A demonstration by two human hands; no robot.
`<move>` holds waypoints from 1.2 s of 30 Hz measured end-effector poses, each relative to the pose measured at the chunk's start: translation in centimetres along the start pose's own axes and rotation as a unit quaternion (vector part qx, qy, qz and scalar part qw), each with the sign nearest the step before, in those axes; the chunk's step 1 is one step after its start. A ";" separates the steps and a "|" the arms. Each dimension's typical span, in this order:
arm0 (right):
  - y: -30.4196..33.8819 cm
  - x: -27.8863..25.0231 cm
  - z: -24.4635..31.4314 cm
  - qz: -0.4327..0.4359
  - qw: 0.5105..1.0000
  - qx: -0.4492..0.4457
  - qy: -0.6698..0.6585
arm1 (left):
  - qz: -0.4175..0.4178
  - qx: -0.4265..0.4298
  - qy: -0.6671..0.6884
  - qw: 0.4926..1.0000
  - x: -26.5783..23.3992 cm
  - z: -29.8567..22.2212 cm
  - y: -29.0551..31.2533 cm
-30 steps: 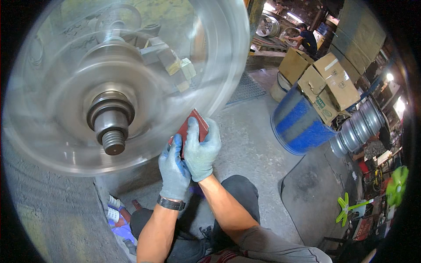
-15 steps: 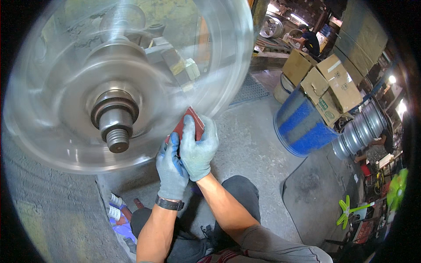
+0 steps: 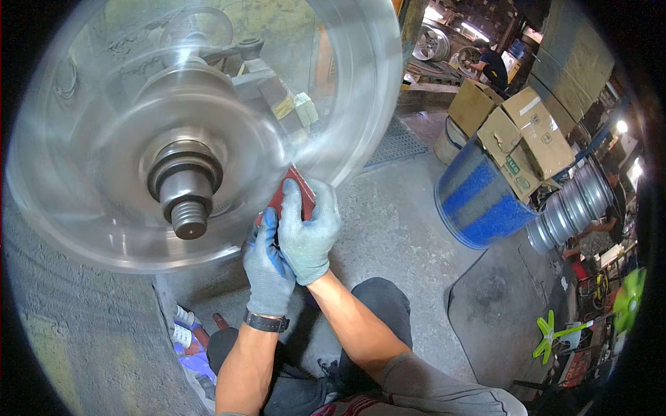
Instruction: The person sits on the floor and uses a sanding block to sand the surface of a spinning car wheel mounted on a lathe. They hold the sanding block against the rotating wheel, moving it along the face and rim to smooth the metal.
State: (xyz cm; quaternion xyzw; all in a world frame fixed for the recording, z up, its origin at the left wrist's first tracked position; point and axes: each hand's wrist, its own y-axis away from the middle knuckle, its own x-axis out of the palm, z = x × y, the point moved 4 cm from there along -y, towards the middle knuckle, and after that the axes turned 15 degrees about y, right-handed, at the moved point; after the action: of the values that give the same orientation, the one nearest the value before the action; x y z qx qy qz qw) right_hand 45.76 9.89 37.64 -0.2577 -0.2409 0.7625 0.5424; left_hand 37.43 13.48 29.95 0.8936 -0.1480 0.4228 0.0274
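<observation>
A silvery wheel rim point(image 3: 371, 97), blurred by spinning, fills the upper left. A threaded metal shaft end point(image 3: 189, 215) sticks out from its hub. At the rim's lower right, my right hand point(image 3: 312, 232), in a grey-blue glove, pinches a folded reddish-brown sheet of sandpaper point(image 3: 306, 201) with its upper corner against the blurred wheel. Just left of it and lower, my gloved left hand point(image 3: 267, 274) is closed on the sandpaper's lower left end, its fingertips partly hidden. The two hands touch each other.
Rightward stand a blue drum point(image 3: 461, 197) topped by open cardboard boxes point(image 3: 534, 132) and a stack of silver rims point(image 3: 569, 208). A green fan point(image 3: 548, 336) is at the far right. A co-worker point(image 3: 491, 66) crouches beside wheels at the back. A rough grey wall point(image 3: 83, 326) borders the left.
Both hands and the sandpaper have shifted slightly left and up along the wheel. The wheel is blurred by spinning in both frames.
</observation>
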 end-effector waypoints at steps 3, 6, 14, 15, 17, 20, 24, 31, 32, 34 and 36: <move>0.1 0.2 0.0 -0.010 1.000 -0.026 0.011 | -0.016 -0.005 0.064 0.998 0.8 -0.6 0.2; -0.1 0.1 0.1 -0.011 0.999 -0.032 0.022 | 0.034 0.031 -0.094 0.994 0.6 -1.0 0.2; 0.3 0.3 0.2 0.006 1.000 -0.008 0.000 | 0.007 0.010 0.014 1.000 0.4 -0.7 0.3; 0.3 0.2 0.1 0.006 1.000 -0.006 0.006 | 0.000 0.023 -0.007 1.000 0.3 -0.7 0.3; 0.2 0.0 0.0 0.004 1.000 -0.003 -0.006 | 0.020 0.049 -0.074 0.996 0.2 -0.6 0.3; 0.2 -0.1 -0.7 -0.012 1.000 -0.009 -0.008 | 0.030 0.016 -0.032 0.999 0.7 -0.1 0.2; 0.4 -0.1 -1.9 -0.017 1.000 -0.001 0.025 | 0.001 -0.022 0.092 0.996 0.9 0.5 0.4; 0.5 -0.9 -2.2 -0.016 0.999 0.036 -0.004 | -0.015 -0.058 0.122 0.991 1.6 1.0 0.8; 0.5 -0.9 -2.4 -0.014 0.999 0.050 -0.013 | -0.003 -0.058 0.097 0.994 1.9 0.8 0.9; 0.4 -1.2 -2.6 -0.018 0.999 0.044 0.001 | -0.010 -0.066 0.087 0.994 1.9 1.3 0.8; 0.4 -1.3 -3.0 -0.019 0.998 0.060 -0.011 | -0.012 -0.072 0.100 0.992 1.8 1.9 0.6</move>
State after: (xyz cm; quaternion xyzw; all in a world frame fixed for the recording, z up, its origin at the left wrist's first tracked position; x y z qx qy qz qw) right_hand 47.79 8.81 35.30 -0.2115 -0.2060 0.7677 0.5688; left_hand 39.76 12.10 30.03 0.8442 -0.1638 0.4981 0.1110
